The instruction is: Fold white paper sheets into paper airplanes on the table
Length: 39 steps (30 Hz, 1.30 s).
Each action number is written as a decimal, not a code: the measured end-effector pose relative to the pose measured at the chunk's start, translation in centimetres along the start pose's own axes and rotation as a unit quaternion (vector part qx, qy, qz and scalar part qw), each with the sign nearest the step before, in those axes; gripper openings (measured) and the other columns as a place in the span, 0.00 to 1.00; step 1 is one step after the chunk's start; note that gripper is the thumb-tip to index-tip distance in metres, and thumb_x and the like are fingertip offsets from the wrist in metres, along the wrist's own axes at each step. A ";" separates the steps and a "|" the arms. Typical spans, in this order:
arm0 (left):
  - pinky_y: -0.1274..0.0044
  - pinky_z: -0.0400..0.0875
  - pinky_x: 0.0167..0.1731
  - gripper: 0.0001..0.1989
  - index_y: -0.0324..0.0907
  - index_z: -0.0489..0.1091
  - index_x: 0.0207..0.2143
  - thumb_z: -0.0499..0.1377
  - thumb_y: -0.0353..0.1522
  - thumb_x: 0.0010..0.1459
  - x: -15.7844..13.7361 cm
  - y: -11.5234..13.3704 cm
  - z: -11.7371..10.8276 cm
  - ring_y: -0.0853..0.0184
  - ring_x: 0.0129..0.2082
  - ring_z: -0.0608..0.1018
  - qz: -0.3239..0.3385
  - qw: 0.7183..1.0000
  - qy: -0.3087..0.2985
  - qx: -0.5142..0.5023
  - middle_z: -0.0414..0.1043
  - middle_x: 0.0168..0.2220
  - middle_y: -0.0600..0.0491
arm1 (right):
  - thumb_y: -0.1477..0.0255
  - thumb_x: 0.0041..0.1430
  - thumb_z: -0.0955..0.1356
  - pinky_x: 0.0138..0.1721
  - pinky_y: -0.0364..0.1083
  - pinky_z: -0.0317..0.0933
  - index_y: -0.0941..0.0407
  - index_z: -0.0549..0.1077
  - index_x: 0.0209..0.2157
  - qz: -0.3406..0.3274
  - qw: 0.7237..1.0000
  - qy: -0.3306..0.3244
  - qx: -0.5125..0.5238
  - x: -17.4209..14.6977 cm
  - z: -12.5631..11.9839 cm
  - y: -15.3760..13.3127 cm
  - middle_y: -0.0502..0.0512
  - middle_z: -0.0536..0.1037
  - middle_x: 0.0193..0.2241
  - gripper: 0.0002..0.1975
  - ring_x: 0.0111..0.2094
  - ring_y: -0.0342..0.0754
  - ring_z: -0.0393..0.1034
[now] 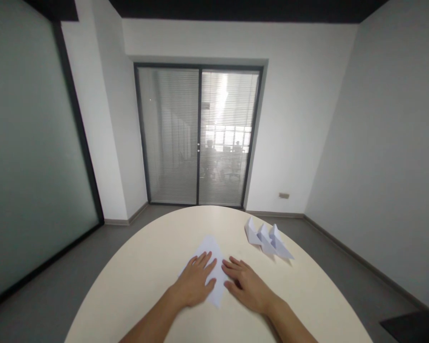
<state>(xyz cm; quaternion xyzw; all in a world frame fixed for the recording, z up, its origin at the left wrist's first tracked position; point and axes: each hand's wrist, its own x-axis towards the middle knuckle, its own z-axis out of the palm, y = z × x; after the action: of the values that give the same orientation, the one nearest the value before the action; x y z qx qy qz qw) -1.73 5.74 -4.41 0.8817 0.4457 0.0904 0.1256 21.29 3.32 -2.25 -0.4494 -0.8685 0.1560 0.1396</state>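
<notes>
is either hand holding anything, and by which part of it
Nothing looks held: the left hand lies spread over the left side of the white paper, and the right hand has its fingertips at the right edge.

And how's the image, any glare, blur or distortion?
Head view: glare washes out part of the right blinds; walls lean outward, probably lens distortion; a soft shadow lies beside the right forearm; the paper is slightly soft, any creases unclear.
</notes>
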 end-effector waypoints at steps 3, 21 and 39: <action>0.59 0.44 0.66 0.28 0.46 0.51 0.68 0.45 0.41 0.68 0.5 -0.7 0.8 0.57 0.70 0.48 -0.001 1.000 0.007 -0.001 0.44 0.70 0.49 | 0.53 0.61 0.63 0.66 0.62 0.41 0.53 0.59 0.65 0.010 1.000 -0.014 0.009 -0.1 0.7 0.9 0.60 0.57 0.66 0.35 0.68 0.63 0.45; 0.61 0.44 0.66 0.29 0.47 0.55 0.66 0.42 0.49 0.69 -1.5 0.3 -1.8 0.57 0.69 0.49 0.039 0.999 0.008 -0.026 0.47 0.70 0.50 | 0.48 0.62 0.61 0.67 0.59 0.44 0.55 0.63 0.63 -0.022 1.000 0.011 0.007 -0.4 -1.0 -2.0 0.61 0.62 0.64 0.36 0.66 0.61 0.52; 0.56 0.44 0.65 0.43 0.49 0.56 0.65 0.64 0.52 0.50 -2.7 0.5 -4.6 0.50 0.68 0.52 0.125 0.991 -0.012 -0.039 0.50 0.69 0.47 | 0.54 0.70 0.50 0.63 0.55 0.51 0.52 0.76 0.52 0.028 0.998 0.058 -0.008 0.3 -2.9 -4.1 0.56 0.73 0.57 0.31 0.59 0.55 0.65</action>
<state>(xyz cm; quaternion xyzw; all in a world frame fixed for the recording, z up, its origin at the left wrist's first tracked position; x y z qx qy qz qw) -4.19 3.97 0.02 0.9259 0.3268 0.1123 0.1528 19.22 1.80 2.06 -0.4827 -0.8474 0.1260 0.1820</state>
